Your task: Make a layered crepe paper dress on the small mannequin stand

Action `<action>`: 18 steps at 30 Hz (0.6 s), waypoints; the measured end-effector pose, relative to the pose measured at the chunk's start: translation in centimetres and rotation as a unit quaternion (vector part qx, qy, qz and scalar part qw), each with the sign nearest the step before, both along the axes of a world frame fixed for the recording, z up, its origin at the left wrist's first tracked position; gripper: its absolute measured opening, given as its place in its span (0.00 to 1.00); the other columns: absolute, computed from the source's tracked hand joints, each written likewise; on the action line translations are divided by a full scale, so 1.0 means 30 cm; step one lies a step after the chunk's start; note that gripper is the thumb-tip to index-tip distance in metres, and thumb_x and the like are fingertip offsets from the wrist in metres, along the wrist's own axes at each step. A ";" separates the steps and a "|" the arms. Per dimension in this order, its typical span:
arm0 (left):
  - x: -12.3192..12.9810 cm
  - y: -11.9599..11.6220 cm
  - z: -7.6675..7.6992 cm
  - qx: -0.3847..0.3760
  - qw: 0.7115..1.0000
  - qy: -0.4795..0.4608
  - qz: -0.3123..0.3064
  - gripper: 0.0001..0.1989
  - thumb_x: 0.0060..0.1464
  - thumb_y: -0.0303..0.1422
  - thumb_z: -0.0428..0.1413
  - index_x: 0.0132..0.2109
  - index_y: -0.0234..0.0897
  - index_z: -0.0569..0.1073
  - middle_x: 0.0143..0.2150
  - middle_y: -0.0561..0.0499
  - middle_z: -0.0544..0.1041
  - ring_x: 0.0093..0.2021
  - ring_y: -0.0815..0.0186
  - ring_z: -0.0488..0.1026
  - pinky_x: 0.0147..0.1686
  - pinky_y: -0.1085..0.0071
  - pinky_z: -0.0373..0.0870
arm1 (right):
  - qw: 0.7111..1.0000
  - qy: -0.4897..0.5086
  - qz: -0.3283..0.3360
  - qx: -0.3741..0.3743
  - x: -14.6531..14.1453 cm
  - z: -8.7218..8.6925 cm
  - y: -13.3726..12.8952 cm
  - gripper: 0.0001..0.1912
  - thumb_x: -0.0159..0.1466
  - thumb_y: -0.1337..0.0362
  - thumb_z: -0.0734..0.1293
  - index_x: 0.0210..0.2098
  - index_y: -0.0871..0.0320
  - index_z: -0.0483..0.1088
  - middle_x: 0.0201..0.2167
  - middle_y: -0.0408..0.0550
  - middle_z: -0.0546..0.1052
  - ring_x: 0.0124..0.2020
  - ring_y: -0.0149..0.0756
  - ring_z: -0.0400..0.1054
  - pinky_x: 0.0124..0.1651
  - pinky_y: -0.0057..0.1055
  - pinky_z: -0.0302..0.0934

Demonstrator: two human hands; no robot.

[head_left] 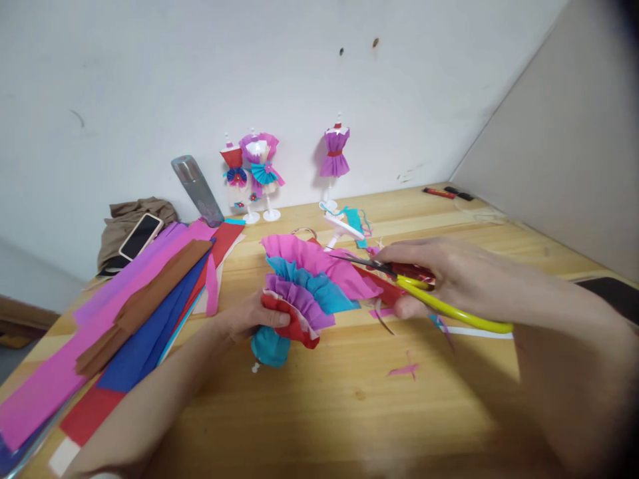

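My left hand [254, 315] is closed around a small mannequin in a layered paper dress [312, 285], tilted with its neck toward me. Its ruffles are pink, turquoise, purple and red, above a turquoise top [270, 346]. Yellow-handled scissors [449, 309] are in my right hand [424, 276], their dark blades pointing left over the pink ruffle's edge. The fingers are wrapped at the handles. Part of the mannequin is hidden under the ruffles and my left hand.
Coloured paper strips [144, 299] cover the left side, beside a phone [141, 237] and a bottle [198, 189]. Dressed mannequins [335, 153] stand along the wall. Paper scraps [407, 370] lie nearby, and a dark object [606, 296] sits at the right edge.
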State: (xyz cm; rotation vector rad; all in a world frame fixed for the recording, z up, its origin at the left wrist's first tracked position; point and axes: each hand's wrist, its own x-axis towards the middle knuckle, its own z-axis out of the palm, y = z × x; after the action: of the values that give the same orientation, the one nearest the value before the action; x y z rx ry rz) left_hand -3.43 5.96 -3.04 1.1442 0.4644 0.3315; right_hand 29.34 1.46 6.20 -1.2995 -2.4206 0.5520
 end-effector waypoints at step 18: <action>-0.007 -0.004 0.002 -0.025 0.999 0.011 -0.015 0.23 0.45 0.49 0.73 0.38 0.32 0.88 0.36 0.37 0.86 0.40 0.53 0.84 0.47 0.63 0.79 | 0.999 0.028 0.021 0.002 -0.017 0.015 -0.001 0.36 0.59 0.27 0.66 0.34 0.57 0.75 0.25 0.43 0.70 0.25 0.34 0.58 0.28 0.30 0.52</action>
State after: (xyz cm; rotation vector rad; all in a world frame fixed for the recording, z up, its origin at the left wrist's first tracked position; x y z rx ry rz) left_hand -3.65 5.84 -2.99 1.1053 0.4725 0.2791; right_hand 28.82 1.43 6.65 -1.2174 -2.4072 0.5856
